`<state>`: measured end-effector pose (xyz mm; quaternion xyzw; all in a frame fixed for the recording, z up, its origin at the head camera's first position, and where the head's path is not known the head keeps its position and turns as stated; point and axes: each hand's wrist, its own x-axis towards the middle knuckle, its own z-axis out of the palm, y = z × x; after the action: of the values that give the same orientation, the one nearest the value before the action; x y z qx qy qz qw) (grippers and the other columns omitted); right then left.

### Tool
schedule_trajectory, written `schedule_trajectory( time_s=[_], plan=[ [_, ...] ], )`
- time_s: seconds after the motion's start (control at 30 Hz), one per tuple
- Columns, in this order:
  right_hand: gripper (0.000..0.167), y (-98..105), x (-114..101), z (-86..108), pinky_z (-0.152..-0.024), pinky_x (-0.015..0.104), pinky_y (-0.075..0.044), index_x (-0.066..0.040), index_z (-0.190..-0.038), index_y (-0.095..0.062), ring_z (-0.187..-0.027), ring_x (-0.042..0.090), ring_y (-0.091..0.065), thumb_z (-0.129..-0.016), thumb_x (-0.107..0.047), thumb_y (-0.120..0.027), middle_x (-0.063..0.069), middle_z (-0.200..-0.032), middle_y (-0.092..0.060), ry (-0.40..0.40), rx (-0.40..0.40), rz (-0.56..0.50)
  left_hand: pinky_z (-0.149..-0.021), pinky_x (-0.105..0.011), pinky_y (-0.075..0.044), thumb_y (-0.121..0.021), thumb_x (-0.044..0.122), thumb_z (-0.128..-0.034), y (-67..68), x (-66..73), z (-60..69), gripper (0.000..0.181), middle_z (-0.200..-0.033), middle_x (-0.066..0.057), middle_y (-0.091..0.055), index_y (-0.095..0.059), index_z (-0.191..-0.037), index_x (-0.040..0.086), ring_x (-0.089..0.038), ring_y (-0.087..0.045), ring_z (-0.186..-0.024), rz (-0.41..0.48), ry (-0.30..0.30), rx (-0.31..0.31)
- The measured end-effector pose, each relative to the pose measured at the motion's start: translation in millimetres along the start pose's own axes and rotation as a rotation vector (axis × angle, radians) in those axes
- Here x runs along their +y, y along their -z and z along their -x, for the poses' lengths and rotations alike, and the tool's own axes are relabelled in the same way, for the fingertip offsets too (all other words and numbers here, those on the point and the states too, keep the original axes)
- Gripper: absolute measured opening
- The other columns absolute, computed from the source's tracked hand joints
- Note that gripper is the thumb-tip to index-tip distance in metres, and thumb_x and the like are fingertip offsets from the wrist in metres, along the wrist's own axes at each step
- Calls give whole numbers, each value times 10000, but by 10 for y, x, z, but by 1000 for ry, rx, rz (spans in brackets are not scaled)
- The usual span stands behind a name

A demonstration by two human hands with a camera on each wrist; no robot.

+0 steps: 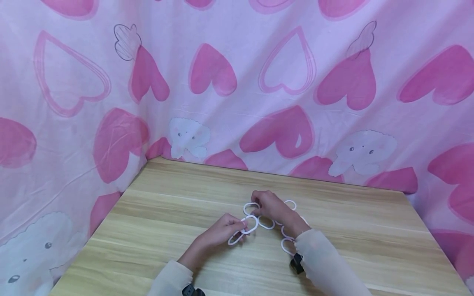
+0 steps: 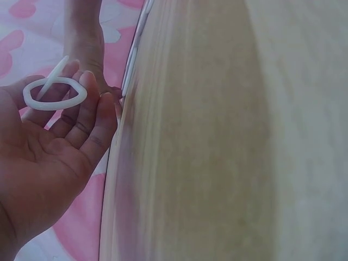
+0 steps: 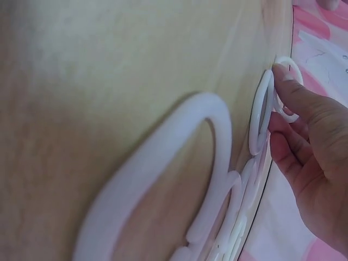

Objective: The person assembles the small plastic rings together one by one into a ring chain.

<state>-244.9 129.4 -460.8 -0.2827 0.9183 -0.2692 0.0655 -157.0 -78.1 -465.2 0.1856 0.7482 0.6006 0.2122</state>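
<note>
My left hand (image 1: pixel 222 230) pinches a white oval plastic ring (image 1: pixel 256 223) between thumb and fingers, above the table. A second white ring, seen nearly edge-on in the left wrist view, crosses it. To the right, my right hand (image 1: pixel 272 205) reaches over a chain of similar rings lying on the wood. Its thumb and fingers pinch a white ring (image 3: pixel 253 122) at the chain's far end, with another ring (image 3: pixel 300 79) just behind the thumb. A big near ring (image 3: pixel 147 147) shows a small gap in its loop. The right forearm hides part of the chain.
The wooden table (image 1: pixel 177 197) runs back to a pink heart-patterned cloth (image 1: pixel 229 123) hanging along its far and left sides. More rings of the chain lie under and beside the right wrist, one ring (image 1: pixel 282 246) being nearest the front.
</note>
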Motion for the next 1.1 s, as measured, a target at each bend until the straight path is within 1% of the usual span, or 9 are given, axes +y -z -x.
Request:
schedule_trajectory(
  time_s=[0.23,0.33,0.43,0.53,0.7,0.8,0.87,0.93,1.1],
  plan=[
    [163,-12,19,7,-644,218,-459,-157,-876,-679,-698,80,-531,-826,-136,-833,-55,-745,-618,19,-15,-38,-684,-221,-471,-477,205,-1066,2,-4,3,426,-833,-404,-645,-714,-959,-132,-137,-597,-689,-2,4,-3],
    [105,-12,36,10,-623,212,-453,-145,-863,-686,-678,74,-524,-871,-127,-790,-48,-724,-608,24,-14,-79,-680,-219,-470,-478,208,-1066,4,-6,5,428,-830,-403,-642,-712,-953,-132,-137,-593,-686,-5,4,-8],
    [68,-2,52,16,-631,198,-461,-143,-868,-709,-677,60,-528,-928,-113,-724,-47,-731,-628,9,5,-106,-671,-216,-468,-478,209,-1066,6,-5,6,426,-831,-404,-641,-714,-958,-128,-137,-589,-685,-5,5,-12],
    [84,26,53,24,-647,197,-478,-127,-905,-745,-685,55,-538,-961,-120,-683,-33,-760,-674,1,39,-104,-664,-217,-468,-476,207,-1065,9,-3,9,423,-833,-403,-642,-716,-962,-125,-136,-589,-685,-2,8,-14],
    [122,81,45,41,-658,202,-499,-83,-984,-783,-700,65,-557,-972,-137,-674,25,-834,-744,-7,72,-131,-658,-214,-474,-478,197,-1058,19,-10,14,409,-830,-389,-652,-725,-970,-117,-127,-598,-682,-7,10,-15],
    [153,108,35,61,-722,206,-525,-56,-1060,-776,-778,72,-603,-977,-112,-661,65,-950,-775,-4,94,-160,-627,-202,-468,-483,190,-1051,25,-23,16,403,-808,-369,-657,-726,-975,-123,-116,-603,-655,-9,6,-15],
    [167,128,22,75,-759,208,-537,-47,-1087,-769,-827,76,-627,-978,-102,-656,78,-992,-776,-2,117,-178,-609,-195,-463,-485,192,-1051,29,-28,18,405,-801,-364,-659,-726,-977,-125,-112,-603,-640,-6,8,-17],
    [165,147,4,86,-748,205,-537,-41,-1086,-763,-830,76,-635,-984,-99,-646,82,-961,-767,-1,139,-203,-606,-194,-461,-491,198,-1050,35,-31,19,404,-803,-367,-659,-729,-979,-121,-110,-602,-637,-9,12,-18],
    [155,211,-77,107,-646,188,-511,-11,-1017,-759,-735,50,-618,-996,-95,-630,95,-810,-737,-22,184,-297,-609,-193,-466,-507,210,-1043,47,-23,36,393,-813,-362,-672,-737,-980,-103,-93,-607,-636,-38,19,-17]
  ],
)
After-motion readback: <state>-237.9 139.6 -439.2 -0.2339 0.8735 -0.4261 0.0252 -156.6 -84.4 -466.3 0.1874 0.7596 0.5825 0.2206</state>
